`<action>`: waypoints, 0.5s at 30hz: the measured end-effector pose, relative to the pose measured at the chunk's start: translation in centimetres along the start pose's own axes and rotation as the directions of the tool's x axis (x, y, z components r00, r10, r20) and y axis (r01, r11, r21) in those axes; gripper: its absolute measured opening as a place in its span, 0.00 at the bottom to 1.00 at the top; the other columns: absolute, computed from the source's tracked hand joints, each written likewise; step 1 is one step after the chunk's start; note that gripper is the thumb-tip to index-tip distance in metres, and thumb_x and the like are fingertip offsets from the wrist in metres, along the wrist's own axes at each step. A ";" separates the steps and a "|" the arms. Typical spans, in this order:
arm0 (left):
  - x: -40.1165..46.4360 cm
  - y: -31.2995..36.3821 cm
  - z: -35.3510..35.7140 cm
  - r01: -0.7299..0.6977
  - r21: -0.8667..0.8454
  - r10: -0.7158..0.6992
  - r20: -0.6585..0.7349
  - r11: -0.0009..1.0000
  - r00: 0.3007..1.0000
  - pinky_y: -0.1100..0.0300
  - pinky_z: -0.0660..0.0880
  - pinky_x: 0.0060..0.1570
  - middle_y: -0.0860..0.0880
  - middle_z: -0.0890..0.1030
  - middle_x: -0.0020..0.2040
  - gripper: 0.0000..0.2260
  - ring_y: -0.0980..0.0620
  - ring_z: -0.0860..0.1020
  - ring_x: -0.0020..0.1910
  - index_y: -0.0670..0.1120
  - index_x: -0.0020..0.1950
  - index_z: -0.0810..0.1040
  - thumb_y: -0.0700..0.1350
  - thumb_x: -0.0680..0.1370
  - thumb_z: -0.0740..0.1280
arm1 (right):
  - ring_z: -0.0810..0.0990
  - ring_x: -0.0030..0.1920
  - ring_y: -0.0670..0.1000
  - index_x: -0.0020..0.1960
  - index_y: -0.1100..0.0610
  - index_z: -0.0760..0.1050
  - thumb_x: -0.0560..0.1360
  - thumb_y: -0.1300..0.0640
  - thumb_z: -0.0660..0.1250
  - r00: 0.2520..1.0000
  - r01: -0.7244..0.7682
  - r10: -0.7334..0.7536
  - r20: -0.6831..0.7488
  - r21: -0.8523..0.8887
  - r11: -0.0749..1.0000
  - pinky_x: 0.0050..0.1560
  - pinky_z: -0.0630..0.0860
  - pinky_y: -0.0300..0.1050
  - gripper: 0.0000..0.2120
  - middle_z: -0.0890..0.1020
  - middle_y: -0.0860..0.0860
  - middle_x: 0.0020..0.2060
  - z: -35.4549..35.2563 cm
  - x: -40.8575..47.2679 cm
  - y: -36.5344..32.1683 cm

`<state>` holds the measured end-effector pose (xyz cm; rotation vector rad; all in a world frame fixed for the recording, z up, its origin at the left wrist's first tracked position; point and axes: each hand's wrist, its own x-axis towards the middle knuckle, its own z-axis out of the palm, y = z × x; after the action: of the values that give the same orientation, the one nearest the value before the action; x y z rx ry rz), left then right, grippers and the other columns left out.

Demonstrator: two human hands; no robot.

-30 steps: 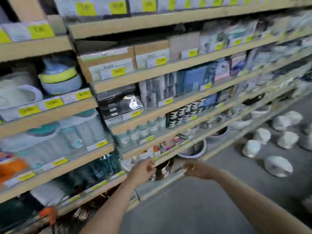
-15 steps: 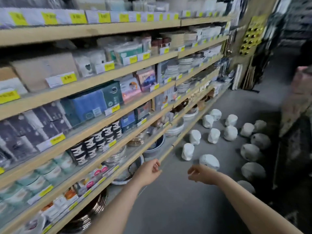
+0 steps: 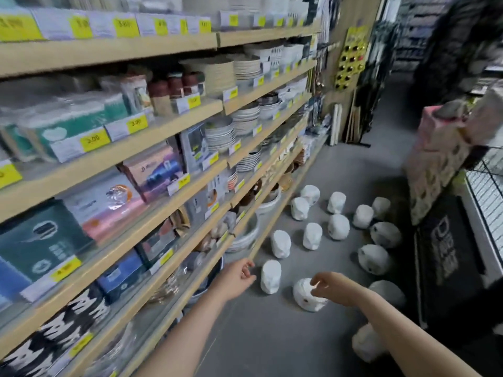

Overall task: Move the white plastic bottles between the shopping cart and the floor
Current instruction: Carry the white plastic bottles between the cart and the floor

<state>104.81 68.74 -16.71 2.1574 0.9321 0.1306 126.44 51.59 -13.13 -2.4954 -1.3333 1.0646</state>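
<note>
Head view shows you reaching down the aisle with both arms stretched toward the white plastic bottles point(image 3: 321, 227), which are spread over the grey floor point(image 3: 258, 336) along the foot of the shelving point(image 3: 168, 208). They sit loosely apart from one another, probably so each can be picked up on its own.

Your left hand point(image 3: 236, 278) hangs just beside the nearest upright bottle point(image 3: 270, 276), its fingers point(image 3: 246, 270) loosely curled and holding nothing.

Your right hand point(image 3: 330, 288) is over the tipped bottle point(image 3: 307, 295) at the near end of the spread, fingers drooping onto its top; whether they have closed round it I cannot tell, because of motion blur.

At the right edge, wire mesh point(image 3: 487, 191) looks like the shopping cart's wall, with a patterned box point(image 3: 438, 170) leaning beside it. I judge that you are starting a pickup, one bottle per hand, to lift them back toward the cart.
</note>
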 end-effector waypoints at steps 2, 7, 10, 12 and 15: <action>3.2 1.0 -0.2 -0.007 0.006 0.007 0.031 1.000 0.999 0.56 0.75 0.49 0.55 0.75 0.41 0.08 0.57 0.74 0.38 0.54 0.52 0.72 0.46 0.75 0.67 | 0.77 0.56 0.50 0.56 0.49 0.74 0.74 0.50 0.66 1.000 -0.003 0.003 0.006 0.011 1.000 0.56 0.71 0.40 0.11 0.79 0.48 0.53 -1.6 2.2 1.0; 10.1 2.6 0.7 -0.018 0.025 0.016 0.067 1.000 0.998 0.60 0.74 0.49 0.54 0.76 0.45 0.11 0.55 0.76 0.42 0.51 0.57 0.73 0.47 0.76 0.67 | 0.76 0.51 0.48 0.63 0.50 0.71 0.73 0.48 0.68 0.999 -0.045 0.045 0.015 0.047 0.998 0.52 0.69 0.35 0.20 0.76 0.47 0.52 -4.6 7.6 4.5; 14.3 2.6 2.1 -0.002 0.042 -0.001 0.074 0.999 0.997 0.59 0.75 0.48 0.53 0.76 0.45 0.10 0.54 0.76 0.42 0.50 0.57 0.73 0.47 0.76 0.67 | 0.76 0.54 0.50 0.65 0.52 0.70 0.73 0.49 0.67 0.996 -0.067 0.064 0.069 0.036 0.997 0.55 0.71 0.39 0.21 0.77 0.50 0.55 -6.3 11.5 7.2; 17.2 2.2 3.8 0.017 0.047 -0.021 0.086 0.999 0.996 0.57 0.75 0.49 0.53 0.75 0.43 0.10 0.55 0.76 0.40 0.50 0.56 0.73 0.47 0.76 0.68 | 0.76 0.58 0.51 0.65 0.52 0.69 0.74 0.50 0.67 0.991 -0.074 0.070 0.111 0.025 0.997 0.57 0.71 0.40 0.22 0.76 0.52 0.59 -7.4 14.4 9.4; 21.4 1.9 6.8 0.073 0.052 -0.079 0.127 0.996 0.989 0.60 0.75 0.48 0.54 0.76 0.44 0.11 0.55 0.76 0.41 0.54 0.57 0.72 0.47 0.76 0.68 | 0.75 0.60 0.52 0.68 0.52 0.66 0.74 0.48 0.67 0.981 -0.080 0.081 0.176 -0.013 0.997 0.60 0.71 0.43 0.24 0.74 0.53 0.63 -9.0 19.1 13.0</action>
<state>123.95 77.82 -24.27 2.1423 0.9499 -0.0685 147.97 60.28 -21.79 -2.5298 -1.2888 1.3291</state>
